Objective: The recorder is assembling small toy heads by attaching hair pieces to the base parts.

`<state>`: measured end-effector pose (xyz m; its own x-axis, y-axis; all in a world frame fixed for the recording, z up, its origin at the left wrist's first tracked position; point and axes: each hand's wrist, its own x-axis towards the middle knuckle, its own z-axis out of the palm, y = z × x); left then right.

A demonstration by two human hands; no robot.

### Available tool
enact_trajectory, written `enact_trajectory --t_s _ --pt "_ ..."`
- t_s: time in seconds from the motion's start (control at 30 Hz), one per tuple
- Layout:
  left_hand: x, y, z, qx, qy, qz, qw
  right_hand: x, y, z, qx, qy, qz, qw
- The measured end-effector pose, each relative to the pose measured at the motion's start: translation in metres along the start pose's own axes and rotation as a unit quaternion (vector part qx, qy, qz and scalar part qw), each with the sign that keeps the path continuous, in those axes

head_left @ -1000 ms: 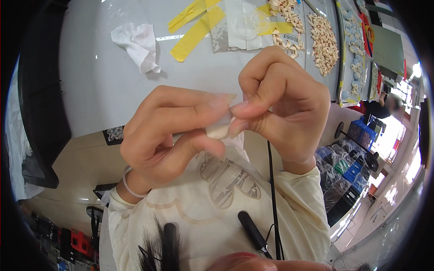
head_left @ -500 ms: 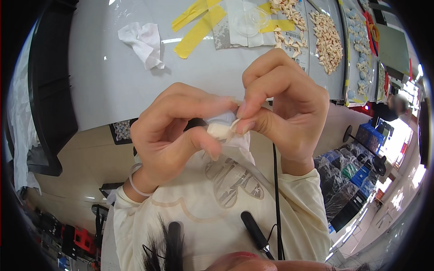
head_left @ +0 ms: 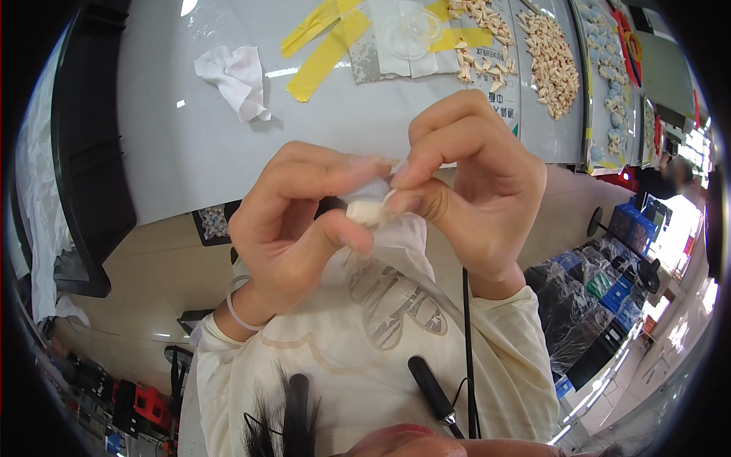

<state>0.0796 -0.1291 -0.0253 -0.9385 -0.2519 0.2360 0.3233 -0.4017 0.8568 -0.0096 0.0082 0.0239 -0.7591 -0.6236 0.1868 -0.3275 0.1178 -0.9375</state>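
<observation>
Just in front of my chest, past the table's near edge, both hands meet at a small piece. My left hand (head_left: 293,213) grips a small cream-and-pale-blue piece (head_left: 365,212) between thumb and fingers; the cream part faces me, the blue lies behind it. My right hand (head_left: 472,183) is closed in a pinch of thumb and forefinger at the right end of the piece. A thin cream edge (head_left: 388,196) shows at those fingertips; whether it is separate from the piece I cannot tell. The fingers hide much of the piece.
On the grey table (head_left: 190,160) lie a crumpled white cloth (head_left: 236,80), yellow tape strips (head_left: 327,57) and a clear round dish (head_left: 411,34). Small cream pointed pieces (head_left: 548,65) are heaped far right. A black tray (head_left: 91,152) stands at left, stacked wrapped boxes (head_left: 586,305) at right.
The view has shifted slightly. My right fingertips have moved a little left and cover more of the thin cream edge. Both hands keep their hold.
</observation>
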Motion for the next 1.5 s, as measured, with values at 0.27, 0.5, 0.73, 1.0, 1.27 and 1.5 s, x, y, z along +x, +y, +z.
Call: enact_trajectory --t_s 0.27,0.5,0.73,1.0,1.27,1.5 --pt "0.006 0.002 0.002 -0.108 0.032 -0.089 0.990 0.000 0.014 -0.006 0.007 0.024 -0.111 0.994" --pt "0.006 0.009 0.004 -0.165 0.028 -0.173 0.971 -0.007 0.008 0.007 -0.136 0.004 -0.062 0.989" --pt "0.012 0.011 0.006 -0.192 0.005 -0.200 0.961 -0.006 0.011 0.005 -0.232 0.044 -0.159 0.959" --pt "0.017 0.012 0.016 -0.022 -0.017 -0.148 0.989 -0.013 0.017 -0.034 -0.201 0.046 -0.146 0.968" --pt "0.017 0.020 0.010 0.132 -0.005 -0.126 0.983 -0.037 0.039 -0.120 0.117 0.329 -0.047 0.936" --pt "0.029 0.037 -0.008 0.223 0.011 -0.039 0.974 -0.051 0.076 -0.275 0.037 0.435 0.136 0.889"
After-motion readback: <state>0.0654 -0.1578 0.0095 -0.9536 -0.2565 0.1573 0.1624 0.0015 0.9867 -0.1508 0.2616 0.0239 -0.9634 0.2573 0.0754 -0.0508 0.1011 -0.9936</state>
